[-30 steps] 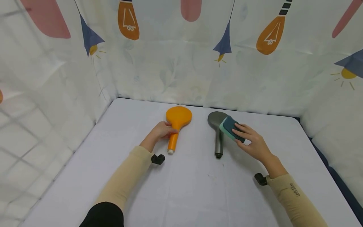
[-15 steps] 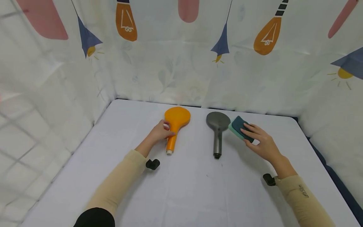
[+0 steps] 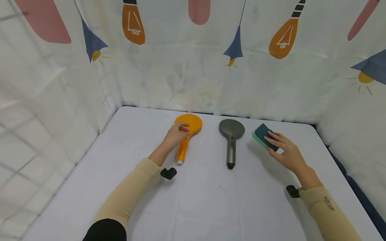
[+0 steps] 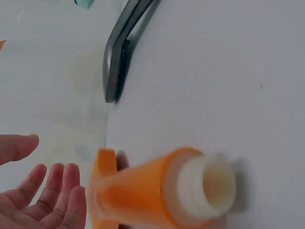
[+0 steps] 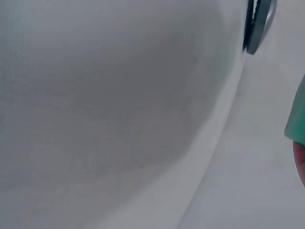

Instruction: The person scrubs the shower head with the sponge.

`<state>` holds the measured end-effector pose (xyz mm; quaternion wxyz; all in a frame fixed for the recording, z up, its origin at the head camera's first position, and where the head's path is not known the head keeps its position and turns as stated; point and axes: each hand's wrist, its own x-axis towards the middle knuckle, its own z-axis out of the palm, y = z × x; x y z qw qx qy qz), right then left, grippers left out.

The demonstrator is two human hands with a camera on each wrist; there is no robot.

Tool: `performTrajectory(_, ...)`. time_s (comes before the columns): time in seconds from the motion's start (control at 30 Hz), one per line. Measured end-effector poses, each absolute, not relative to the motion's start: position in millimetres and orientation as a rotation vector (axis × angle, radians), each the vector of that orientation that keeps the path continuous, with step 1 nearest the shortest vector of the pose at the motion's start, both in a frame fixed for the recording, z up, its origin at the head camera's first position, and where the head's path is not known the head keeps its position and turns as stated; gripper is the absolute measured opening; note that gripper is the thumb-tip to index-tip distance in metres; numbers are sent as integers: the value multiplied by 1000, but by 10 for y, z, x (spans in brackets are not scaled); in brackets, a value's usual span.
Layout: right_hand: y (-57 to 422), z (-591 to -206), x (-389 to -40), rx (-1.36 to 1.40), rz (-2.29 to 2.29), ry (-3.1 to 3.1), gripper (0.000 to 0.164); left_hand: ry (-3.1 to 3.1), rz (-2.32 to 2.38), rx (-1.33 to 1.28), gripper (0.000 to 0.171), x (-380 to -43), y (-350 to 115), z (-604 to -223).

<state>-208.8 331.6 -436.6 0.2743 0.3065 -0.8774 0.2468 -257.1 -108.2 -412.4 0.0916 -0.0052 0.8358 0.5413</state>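
Left hand (image 3: 176, 135): fingers loose, at the orange shower head (image 3: 195, 123) on the table (image 3: 205, 204) | Right hand (image 3: 287, 154): pinches the sponge (image 3: 266, 134) up, right of the gray shower head (image 3: 231, 128) | Step, I think: sponge ready | Next likely needs: steadying the orange one

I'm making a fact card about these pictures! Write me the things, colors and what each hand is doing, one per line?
left hand: fingers loosely spread by the orange shower head, holding nothing
right hand: holds a two-tone green sponge above the table
middle thing: gray shower head, lying untouched between orange shower head and sponge
handles: both point toward the person
table color: white
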Motion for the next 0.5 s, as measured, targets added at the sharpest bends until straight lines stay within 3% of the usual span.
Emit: performTrajectory(0.5,3406,-4415,-2117,733,638,-2449,50,1827,1758,-13,46,-2674,-334,-4298)
